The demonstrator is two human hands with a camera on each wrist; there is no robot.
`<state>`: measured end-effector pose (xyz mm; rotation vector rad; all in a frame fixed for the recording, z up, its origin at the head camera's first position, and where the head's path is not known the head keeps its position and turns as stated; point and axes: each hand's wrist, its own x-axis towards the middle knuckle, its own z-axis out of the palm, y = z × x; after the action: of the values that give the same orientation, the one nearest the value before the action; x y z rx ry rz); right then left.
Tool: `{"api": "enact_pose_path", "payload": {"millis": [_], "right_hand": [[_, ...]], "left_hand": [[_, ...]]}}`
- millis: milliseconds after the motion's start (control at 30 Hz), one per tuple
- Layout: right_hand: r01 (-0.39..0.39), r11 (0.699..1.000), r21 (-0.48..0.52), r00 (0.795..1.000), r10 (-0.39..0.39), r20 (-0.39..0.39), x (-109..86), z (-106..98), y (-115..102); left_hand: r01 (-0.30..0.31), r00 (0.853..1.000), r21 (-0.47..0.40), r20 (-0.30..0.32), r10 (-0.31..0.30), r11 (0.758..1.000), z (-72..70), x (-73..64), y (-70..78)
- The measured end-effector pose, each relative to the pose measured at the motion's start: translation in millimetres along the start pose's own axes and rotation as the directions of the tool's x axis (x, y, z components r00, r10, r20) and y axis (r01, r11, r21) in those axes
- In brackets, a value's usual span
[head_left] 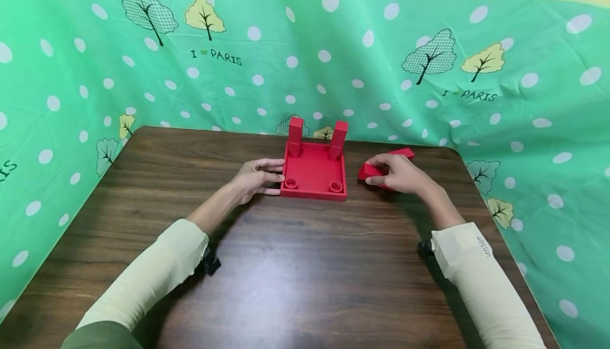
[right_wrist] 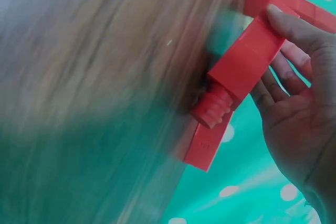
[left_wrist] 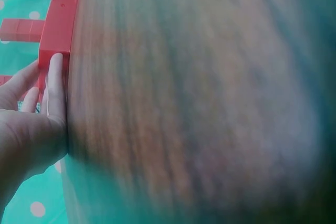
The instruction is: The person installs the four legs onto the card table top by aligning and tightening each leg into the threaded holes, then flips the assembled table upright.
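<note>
A red square toy tabletop [head_left: 315,171] lies underside up, its raised rim showing. Two red legs stand upright at its far corners, a left leg [head_left: 296,132] and a right leg [head_left: 339,136]. Round threaded sockets show at the near corners, a left socket [head_left: 291,183] and a right socket [head_left: 335,186]. My left hand [head_left: 249,181] touches the tabletop's left side with fairly straight fingers. To the right of it, my right hand [head_left: 402,174] pinches a loose red leg [right_wrist: 247,59] with a screw thread [right_wrist: 212,107] at its end. Another red leg [head_left: 404,152] lies close behind that hand.
The dark wooden table [head_left: 286,264] extends toward me, with its far edge just behind the red parts. A green dotted cloth [head_left: 267,52] hangs behind and along both sides. Black wrist cameras sit under both sleeves.
</note>
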<state>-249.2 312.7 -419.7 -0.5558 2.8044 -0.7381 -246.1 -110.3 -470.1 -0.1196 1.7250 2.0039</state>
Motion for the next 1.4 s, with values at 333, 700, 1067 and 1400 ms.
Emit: {"api": "enact_pose_path", "payload": {"millis": [333, 700, 1067, 1400], "right_hand": [[-0.029, 0.995, 0.099, 0.997, 0.036, -0.068, 3.6, 5, -22], [-0.006, 0.958, 0.288, 0.971, 0.075, -0.227, 12.1, 14, -42], [0.059, 0.913, 0.403, 0.928, 0.098, -0.359, 23.2, 23, -60], [0.161, 0.867, 0.472, 0.878, 0.093, -0.470, 26.7, 28, -74]], "left_hand": [[-0.016, 1.000, 0.004, 0.025, 0.016, 1.000, -1.1, -1.5, -0.5], [-0.053, 0.998, 0.053, 0.047, 0.050, 0.997, -1.5, -7.0, -1.1], [-0.099, 0.995, 0.100, 0.033, 0.096, 0.990, -2.0, -28.8, -8.4], [-0.127, 0.990, 0.126, -0.045, 0.133, 0.984, 8.8, -53.2, -20.3]]}}
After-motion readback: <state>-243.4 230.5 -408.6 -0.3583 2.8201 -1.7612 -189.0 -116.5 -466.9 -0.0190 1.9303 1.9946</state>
